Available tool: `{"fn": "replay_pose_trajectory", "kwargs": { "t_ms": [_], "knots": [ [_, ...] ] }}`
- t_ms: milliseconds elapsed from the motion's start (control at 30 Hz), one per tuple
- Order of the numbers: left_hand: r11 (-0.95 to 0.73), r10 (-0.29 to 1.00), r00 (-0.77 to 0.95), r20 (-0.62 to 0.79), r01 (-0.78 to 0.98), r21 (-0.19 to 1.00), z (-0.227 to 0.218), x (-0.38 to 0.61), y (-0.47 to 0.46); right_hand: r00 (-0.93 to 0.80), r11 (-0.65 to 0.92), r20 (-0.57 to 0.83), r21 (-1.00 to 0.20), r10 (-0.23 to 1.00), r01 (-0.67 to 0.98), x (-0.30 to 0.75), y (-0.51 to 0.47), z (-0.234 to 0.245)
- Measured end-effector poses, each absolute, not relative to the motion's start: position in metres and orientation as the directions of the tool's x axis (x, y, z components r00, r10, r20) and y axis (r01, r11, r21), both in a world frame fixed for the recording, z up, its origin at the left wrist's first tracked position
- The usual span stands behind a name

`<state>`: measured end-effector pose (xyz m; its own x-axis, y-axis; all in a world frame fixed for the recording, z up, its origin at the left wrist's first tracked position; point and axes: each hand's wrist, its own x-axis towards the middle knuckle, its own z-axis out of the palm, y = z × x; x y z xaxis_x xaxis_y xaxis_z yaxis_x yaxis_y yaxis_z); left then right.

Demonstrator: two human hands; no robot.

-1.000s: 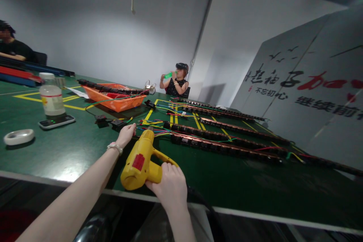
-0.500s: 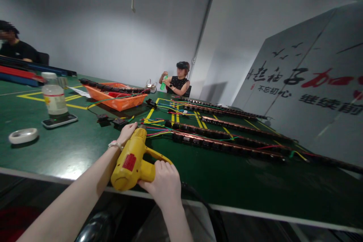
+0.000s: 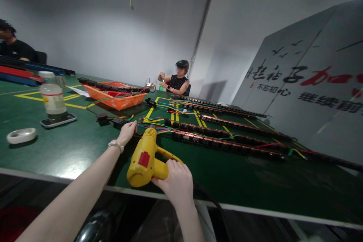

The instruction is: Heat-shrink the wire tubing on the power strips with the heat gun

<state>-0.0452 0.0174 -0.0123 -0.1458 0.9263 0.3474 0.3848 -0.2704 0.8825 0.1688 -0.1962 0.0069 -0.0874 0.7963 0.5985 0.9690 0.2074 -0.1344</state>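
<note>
My right hand (image 3: 176, 183) is closed round the handle of a yellow heat gun (image 3: 144, 157), whose nozzle points away from me at a bundle of coloured wires (image 3: 153, 125) on the green table (image 3: 70, 147). My left hand (image 3: 126, 132), with a bead bracelet at the wrist, is pinched on the wires just left of the nozzle. The wires run into long black and copper strips (image 3: 215, 144) that stretch off to the right.
At the left stand a plastic bottle (image 3: 51, 96), a phone (image 3: 58, 120) and a tape roll (image 3: 21, 135). An orange tray (image 3: 116, 98) holds more strips. One person sits at the far end with a green bottle (image 3: 160, 86), another person at far left (image 3: 13, 47).
The heat gun swung left against my left wrist, then back right and a little forward. The person at the far end lowered the green bottle from the mouth to the table.
</note>
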Motion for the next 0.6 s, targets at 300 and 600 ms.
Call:
{"fn": "replay_pose_trajectory", "kwargs": {
  "t_ms": [300,600],
  "knots": [
    [-0.255,0.922,-0.153,0.355,0.449,0.856,-0.003,-0.044,0.008,-0.025,0.091,0.573,-0.087,0.819,0.992,0.203,-0.200,0.011],
    [-0.204,0.935,-0.138,0.326,0.541,0.816,0.002,-0.043,0.001,-0.033,0.089,0.557,-0.074,0.830,0.993,0.206,-0.202,0.010]
  ]
}}
